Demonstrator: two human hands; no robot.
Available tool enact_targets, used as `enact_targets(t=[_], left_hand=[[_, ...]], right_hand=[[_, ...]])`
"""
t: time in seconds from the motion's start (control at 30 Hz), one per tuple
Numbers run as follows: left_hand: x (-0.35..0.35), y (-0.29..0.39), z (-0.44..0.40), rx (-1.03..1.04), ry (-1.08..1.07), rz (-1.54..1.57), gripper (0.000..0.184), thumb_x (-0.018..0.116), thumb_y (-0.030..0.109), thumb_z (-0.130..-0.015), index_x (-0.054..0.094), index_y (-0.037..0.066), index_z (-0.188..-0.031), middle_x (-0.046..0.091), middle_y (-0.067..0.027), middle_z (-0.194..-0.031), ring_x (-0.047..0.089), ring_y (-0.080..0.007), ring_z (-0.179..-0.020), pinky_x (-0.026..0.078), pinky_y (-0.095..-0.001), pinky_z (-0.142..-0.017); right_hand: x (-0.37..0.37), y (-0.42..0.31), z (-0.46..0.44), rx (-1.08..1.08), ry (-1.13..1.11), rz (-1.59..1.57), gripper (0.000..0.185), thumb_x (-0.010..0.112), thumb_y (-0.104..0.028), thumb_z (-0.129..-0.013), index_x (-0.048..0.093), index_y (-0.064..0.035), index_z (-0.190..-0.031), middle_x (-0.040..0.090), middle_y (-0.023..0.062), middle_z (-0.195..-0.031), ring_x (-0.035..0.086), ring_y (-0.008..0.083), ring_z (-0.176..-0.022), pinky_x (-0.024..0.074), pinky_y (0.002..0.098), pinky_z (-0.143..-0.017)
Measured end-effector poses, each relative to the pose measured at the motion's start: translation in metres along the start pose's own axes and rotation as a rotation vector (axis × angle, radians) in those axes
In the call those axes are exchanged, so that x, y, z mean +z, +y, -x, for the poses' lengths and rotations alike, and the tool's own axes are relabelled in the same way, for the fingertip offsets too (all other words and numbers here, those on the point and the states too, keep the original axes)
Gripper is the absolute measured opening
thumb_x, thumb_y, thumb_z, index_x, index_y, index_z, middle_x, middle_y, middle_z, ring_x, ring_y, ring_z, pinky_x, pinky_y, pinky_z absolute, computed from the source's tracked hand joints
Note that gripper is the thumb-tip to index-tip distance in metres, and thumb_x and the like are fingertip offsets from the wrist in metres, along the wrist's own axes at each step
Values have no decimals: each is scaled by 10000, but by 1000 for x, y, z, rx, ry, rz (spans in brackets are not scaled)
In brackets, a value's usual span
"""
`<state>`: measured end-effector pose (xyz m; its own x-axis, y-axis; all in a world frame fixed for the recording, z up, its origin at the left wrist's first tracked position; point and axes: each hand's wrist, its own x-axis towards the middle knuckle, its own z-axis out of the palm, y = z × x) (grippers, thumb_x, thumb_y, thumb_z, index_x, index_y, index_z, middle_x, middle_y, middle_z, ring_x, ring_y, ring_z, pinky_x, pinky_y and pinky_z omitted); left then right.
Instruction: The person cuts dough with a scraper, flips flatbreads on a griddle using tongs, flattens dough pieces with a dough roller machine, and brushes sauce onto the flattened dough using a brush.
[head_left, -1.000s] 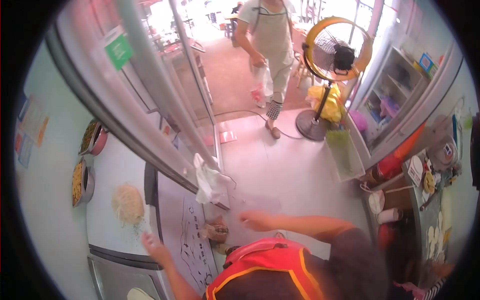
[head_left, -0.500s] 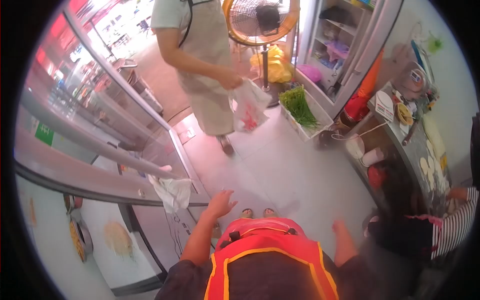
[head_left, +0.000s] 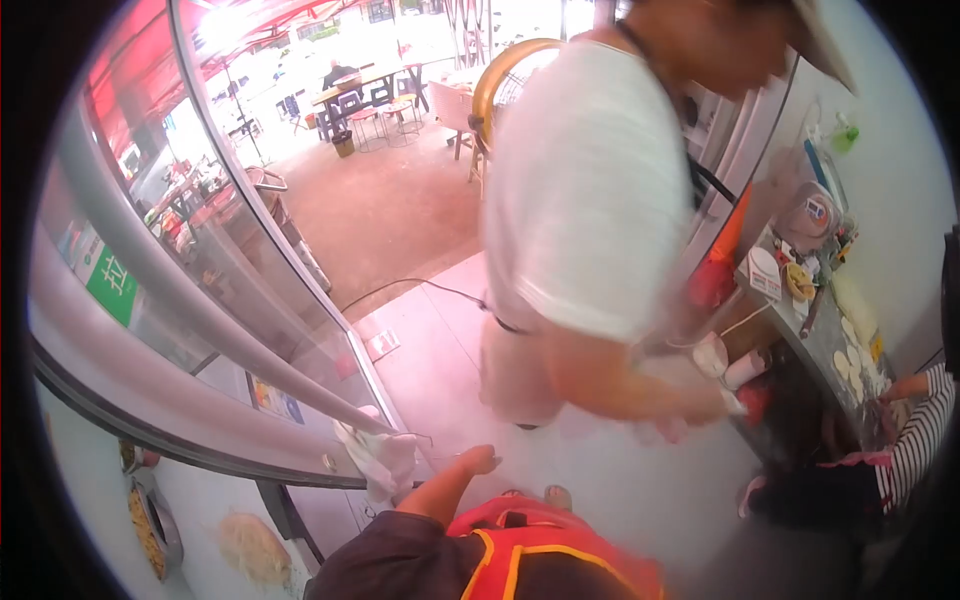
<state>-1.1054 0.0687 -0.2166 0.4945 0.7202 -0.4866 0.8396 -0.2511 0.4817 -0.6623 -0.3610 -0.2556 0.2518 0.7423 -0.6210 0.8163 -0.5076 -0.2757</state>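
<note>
My left hand is in front of my body, over the floor and to the right of a white cloth hanging on the door handle. Its fingers look curled together, and nothing shows in them. My right hand is out of view. Close in front, a person in a white shirt and apron leans to the right, with a blurred forearm reaching that way. A pale bag, also blurred, shows below that forearm.
A glass door stands at the left. Beyond it a noodle-like heap lies on a white surface beside food trays. At right, a striped-sleeved co-worker works at a counter with flat dough pieces. A cable crosses the floor.
The person in the white shirt has come much closer and moved right, hiding most of the fan and the crate of greens. My left hand's spread fingers have curled; my right hand has left view.
</note>
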Motion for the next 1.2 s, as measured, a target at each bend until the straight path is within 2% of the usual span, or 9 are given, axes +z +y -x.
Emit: enact_targets(t=[0.27, 0.33, 0.43, 0.5, 0.57, 0.77, 0.87, 1.1, 1.2], left_hand=[[23, -10, -1, -243, -98, 105, 504, 499, 429, -837, 646, -47, -910, 610, -265, -969, 593, -393, -926, 462, -441, -835], [35, -14, -6, -108, -91, 29, 501, 500, 426, -835, 643, -46, -925, 612, -260, -975, 594, -386, -932, 463, -439, -836], [71, -22, -44, -229, -94, 117, 486, 506, 411, -831, 641, -42, -940, 617, -253, -974, 599, -376, -932, 466, -439, -824], [60, -13, -43, -18, -39, 43, 479, 502, 403, -832, 639, -40, -952, 619, -249, -971, 602, -372, -926, 468, -442, -812], [45, 3, -53, 30, -119, 96, 472, 505, 394, -830, 636, -41, -958, 620, -248, -968, 601, -374, -925, 466, -447, -807], [13, 119, -81, -150, -289, 133, 448, 508, 361, -839, 621, -56, -957, 630, -226, -914, 604, -323, -872, 467, -406, -774], [20, 159, -109, 47, -225, 84, 434, 497, 346, -857, 615, -59, -954, 625, -200, -878, 601, -254, -819, 473, -359, -739], [38, 228, -155, 525, -287, 107, 359, 507, 299, -864, 592, -16, -1014, 627, -107, -861, 588, -208, -759, 475, -368, -708], [30, 239, -166, 120, -339, 311, 291, 517, 287, -857, 602, 33, -970, 620, -66, -838, 583, -186, -738, 473, -359, -673]], right_hand=[[19, -55, 67, 487, 210, -1073, 187, 464, -221, -820, 538, -83, -718, 507, 34, -618, 471, 134, -526, 386, 289, -442], [49, -32, 73, 425, 111, -788, 184, 532, -273, -777, 591, -106, -728, 566, 44, -667, 537, 182, -617, 433, 337, -525], [134, 32, 80, -177, 26, 470, 217, 634, -350, -711, 671, -139, -744, 656, 59, -741, 635, 255, -755, 503, 409, -650], [109, -11, 104, 174, 25, 330, 201, 623, -329, -718, 654, -131, -706, 646, 52, -730, 634, 239, -719, 495, 417, -614], [109, -15, 112, 261, 26, 123, 197, 605, -316, -736, 654, -126, -732, 641, 60, -740, 629, 249, -705, 497, 411, -609], [185, 13, 104, 600, 76, -1700, 198, 548, -277, -790, 654, -110, -810, 627, 82, -770, 615, 278, -662, 503, 393, -595], [176, 3, 109, -46, 152, -17, 188, 531, -258, -795, 649, -118, -837, 628, 77, -831, 617, 274, -724, 505, 395, -637], [139, 14, 90, 364, 57, -481, 155, 550, -227, -770, 642, -108, -807, 623, 73, -804, 611, 238, -728, 494, 384, -633], [118, 28, 76, 436, 60, -542, 140, 558, -214, -760, 639, -104, -794, 621, 71, -793, 609, 223, -729, 490, 379, -630]])
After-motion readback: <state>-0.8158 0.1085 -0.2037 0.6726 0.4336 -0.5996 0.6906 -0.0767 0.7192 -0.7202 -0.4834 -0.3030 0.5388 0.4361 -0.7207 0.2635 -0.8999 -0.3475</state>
